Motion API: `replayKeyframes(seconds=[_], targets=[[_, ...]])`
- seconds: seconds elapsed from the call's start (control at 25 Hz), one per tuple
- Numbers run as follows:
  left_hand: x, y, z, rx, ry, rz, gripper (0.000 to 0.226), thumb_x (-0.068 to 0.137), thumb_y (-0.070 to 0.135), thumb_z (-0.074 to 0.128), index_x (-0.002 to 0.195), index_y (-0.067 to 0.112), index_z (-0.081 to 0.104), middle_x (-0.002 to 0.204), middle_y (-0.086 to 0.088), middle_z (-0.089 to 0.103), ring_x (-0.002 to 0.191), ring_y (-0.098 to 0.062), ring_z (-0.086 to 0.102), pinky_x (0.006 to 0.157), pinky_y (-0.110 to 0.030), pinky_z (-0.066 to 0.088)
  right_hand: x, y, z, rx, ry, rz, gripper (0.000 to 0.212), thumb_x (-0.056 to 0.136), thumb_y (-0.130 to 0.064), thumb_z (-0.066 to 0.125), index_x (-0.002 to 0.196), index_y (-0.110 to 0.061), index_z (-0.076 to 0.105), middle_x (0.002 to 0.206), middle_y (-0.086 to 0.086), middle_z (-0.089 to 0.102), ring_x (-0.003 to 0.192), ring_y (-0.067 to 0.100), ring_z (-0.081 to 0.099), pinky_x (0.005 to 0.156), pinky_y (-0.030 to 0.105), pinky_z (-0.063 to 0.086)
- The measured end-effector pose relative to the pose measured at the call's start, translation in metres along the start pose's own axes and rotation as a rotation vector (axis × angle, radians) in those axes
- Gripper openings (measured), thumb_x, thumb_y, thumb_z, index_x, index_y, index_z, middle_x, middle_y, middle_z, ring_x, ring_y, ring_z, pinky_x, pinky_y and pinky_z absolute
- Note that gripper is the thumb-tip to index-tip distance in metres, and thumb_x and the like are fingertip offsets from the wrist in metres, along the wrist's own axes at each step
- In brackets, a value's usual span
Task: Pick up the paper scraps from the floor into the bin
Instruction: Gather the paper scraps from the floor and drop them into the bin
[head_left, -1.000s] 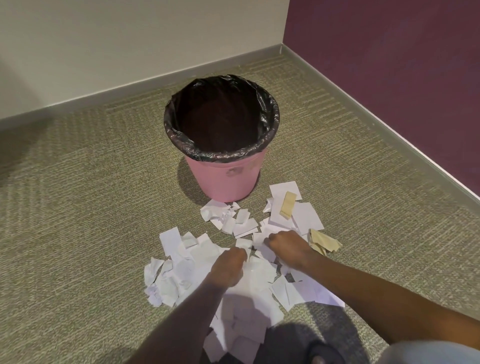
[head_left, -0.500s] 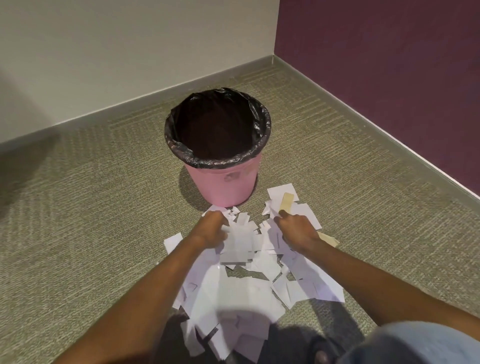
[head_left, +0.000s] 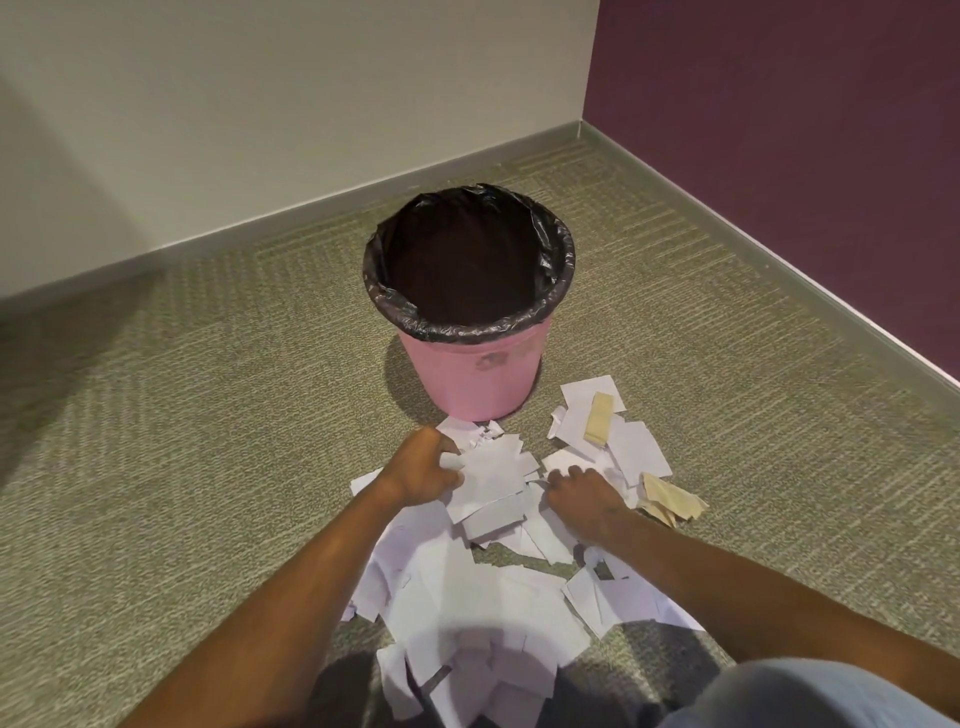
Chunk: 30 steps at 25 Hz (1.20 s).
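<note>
Scraps (head_left: 467, 592) litter the carpet (head_left: 208, 415) just before the bin (head_left: 467, 376), its inside too dark to read; the left hand (head_left: 423, 467) clutches a bunch, while the right hand (head_left: 582, 499) curls into the pile, fingertips hidden, grip unclear.

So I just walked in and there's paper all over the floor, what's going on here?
A person is gathering scraps off the carpet with both hands. The left hand grips a bunch of them; the right hand rests on the pile beside it, grip unclear. Most scraps lie on the carpet, and the bin stands just beyond.
</note>
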<state>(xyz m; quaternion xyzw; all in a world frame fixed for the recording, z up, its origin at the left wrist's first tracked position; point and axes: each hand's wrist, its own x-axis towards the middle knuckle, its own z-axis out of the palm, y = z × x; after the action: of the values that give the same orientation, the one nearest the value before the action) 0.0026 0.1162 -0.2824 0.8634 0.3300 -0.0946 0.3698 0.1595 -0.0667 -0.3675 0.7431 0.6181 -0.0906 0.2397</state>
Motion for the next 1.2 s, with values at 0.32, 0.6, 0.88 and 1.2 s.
replayKeyframes(seconds=[0.32,0.6,0.88,1.2], targets=[[-0.012,0.029,-0.051,-0.35,0.118,0.021,0.009,0.079,0.001,0.075,0.086,-0.003,0.07,0.075,-0.019,0.069,0.061,-0.021,0.061,0.057,-0.028,0.049,-0.028,0.013,-0.085,0.151,0.059,0.073,0.021,0.086,0.003,0.052,0.102,-0.004,0.064,0.102,0.014,0.065,0.091,0.035,0.066,0.065,0.036,0.04],[-0.033,0.059,-0.14,-0.342,0.195,0.153,0.01,0.077,0.008,0.078,0.086,0.009,0.074,0.088,-0.015,0.073,0.078,-0.025,0.067,0.072,-0.04,0.056,-0.076,0.031,-0.213,0.249,-0.036,-0.186,0.049,0.08,0.009,0.053,0.055,-0.021,0.023,0.055,0.003,0.031,0.052,0.021,0.031,0.05,0.031,0.027],[-0.018,0.078,-0.22,-0.447,0.474,0.179,0.017,0.075,-0.002,0.075,0.089,-0.006,0.067,0.082,-0.015,0.065,0.069,-0.025,0.062,0.053,-0.028,0.052,-0.083,0.098,-0.326,0.634,0.388,0.025,0.013,0.09,-0.015,0.067,0.092,-0.003,0.071,0.095,0.008,0.071,0.084,0.02,0.066,0.069,0.033,0.055],[0.052,0.103,-0.187,-0.536,0.519,-0.021,0.033,0.076,0.002,0.077,0.106,0.002,0.062,0.102,-0.016,0.065,0.082,-0.023,0.061,0.069,-0.034,0.052,0.024,0.107,-0.301,0.786,0.578,0.404,0.014,0.084,0.005,0.061,0.094,-0.002,0.068,0.097,0.01,0.068,0.087,0.026,0.065,0.079,0.042,0.059]])
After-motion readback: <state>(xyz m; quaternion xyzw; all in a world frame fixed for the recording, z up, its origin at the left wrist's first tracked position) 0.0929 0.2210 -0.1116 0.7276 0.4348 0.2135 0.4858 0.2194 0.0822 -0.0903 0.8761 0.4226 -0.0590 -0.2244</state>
